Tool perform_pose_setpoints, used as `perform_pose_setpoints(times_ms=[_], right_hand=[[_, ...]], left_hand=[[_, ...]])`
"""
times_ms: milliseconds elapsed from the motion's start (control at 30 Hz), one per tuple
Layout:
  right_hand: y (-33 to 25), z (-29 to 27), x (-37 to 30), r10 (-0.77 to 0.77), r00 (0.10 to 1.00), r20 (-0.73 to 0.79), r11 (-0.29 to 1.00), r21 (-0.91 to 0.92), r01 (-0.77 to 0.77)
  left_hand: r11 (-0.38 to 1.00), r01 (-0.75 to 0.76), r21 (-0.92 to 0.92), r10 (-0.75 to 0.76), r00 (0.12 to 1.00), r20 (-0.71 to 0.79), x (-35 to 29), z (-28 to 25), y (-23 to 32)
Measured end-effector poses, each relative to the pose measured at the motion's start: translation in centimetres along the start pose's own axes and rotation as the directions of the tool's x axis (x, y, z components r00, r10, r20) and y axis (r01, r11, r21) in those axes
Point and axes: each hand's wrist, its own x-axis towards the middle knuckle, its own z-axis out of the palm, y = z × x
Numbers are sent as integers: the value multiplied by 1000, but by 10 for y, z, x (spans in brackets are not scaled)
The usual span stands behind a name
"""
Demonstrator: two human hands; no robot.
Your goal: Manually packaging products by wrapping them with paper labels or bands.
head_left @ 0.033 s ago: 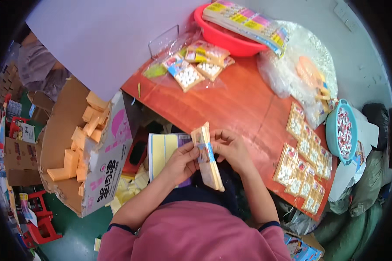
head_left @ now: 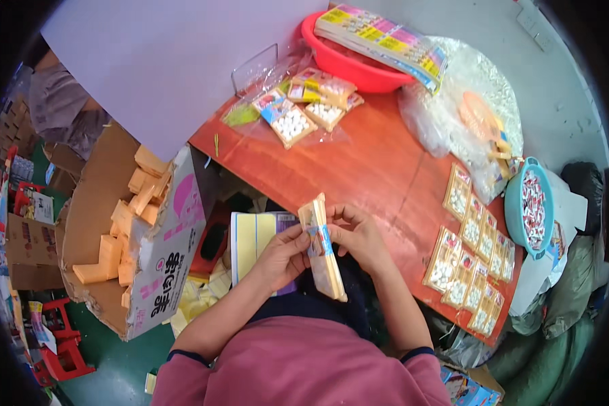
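A cream-coloured flat pack (head_left: pixel 329 271) with a blue printed band round it is held tilted, edge upward, in front of my body, just off the table's near edge. My left hand (head_left: pixel 284 254) pinches its left side at the band. My right hand (head_left: pixel 358 237) is closed at its right side, thumb by the band and fingers curled, partly hidden behind the pack. To the right on the table lie rows of shallow packs (head_left: pixel 443 264) filled with white pieces. Farther back, similar packs (head_left: pixel 291 125) with coloured cards rest in a heap on clear plastic.
A red basin (head_left: pixel 311 34) with printed card sheets (head_left: pixel 379 40) across it stands at the table's (head_left: pixel 365 162) back. Clear bags (head_left: pixel 426 122) lie beside it. A turquoise basin (head_left: pixel 548 203) of small wrapped pieces sits right. At left, a cardboard box (head_left: pixel 91 196) holds orange blocks (head_left: pixel 108 257).
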Motion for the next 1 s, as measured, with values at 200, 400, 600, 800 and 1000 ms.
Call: perform_pose_setpoints(times_ms=[200,400,600,800,1000], right_hand=[[20,-3,10,-115,991,-73,985,121,123],[5,-31,4,-207,911,-357,963,89,254],[-5,-97,-4,-468,775,-424,750,-654,95],[10,-213,-7,-646,616,-451,222,-883,-414],[27,-237,-2,-535,671,-513,138,-837,-530]], left_hand=[[1000,-25,-1,25,999,-44,7,18,11],[972,-214,97,227,962,-153,82,9,57],[880,-424,216,458,877,-144,164,9,142],[831,-371,414,453,884,-118,172,-9,138],[835,-352,422,461,867,-190,142,-15,129]])
